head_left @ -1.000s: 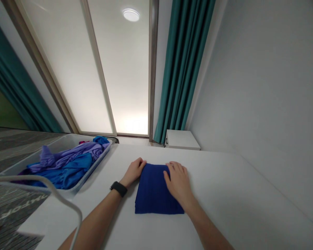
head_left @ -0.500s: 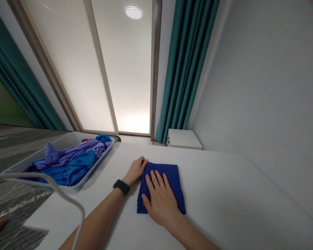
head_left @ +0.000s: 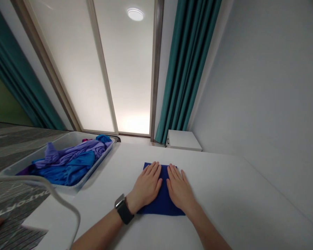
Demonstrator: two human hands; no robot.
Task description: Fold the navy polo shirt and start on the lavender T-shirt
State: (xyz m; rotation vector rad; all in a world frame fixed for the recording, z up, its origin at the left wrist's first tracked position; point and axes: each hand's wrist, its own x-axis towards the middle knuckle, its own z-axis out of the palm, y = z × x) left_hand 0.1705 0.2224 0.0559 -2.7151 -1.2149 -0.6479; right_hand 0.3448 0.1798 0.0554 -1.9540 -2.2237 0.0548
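A dark blue folded cloth (head_left: 163,202) lies flat on the white table (head_left: 224,194) in front of me. My left hand (head_left: 146,186), with a black watch on the wrist, rests palm down on the cloth's left half, fingers stretched out. My right hand (head_left: 180,189) lies flat on the right half, fingers apart. Both hands press on the cloth side by side and cover most of it; only its near edge and far left corner show.
A grey tray (head_left: 94,172) holding crumpled blue and purple clothes (head_left: 70,161) stands at the table's left. A white curved bar (head_left: 54,194) crosses the near left. A small white cabinet (head_left: 184,140) and teal curtains (head_left: 182,69) stand beyond the table; a white wall runs along the right.
My left hand has moved from the cloth's far left corner onto its top, now flat. My right hand has slid to the right half. The cloth looks narrower front to back.
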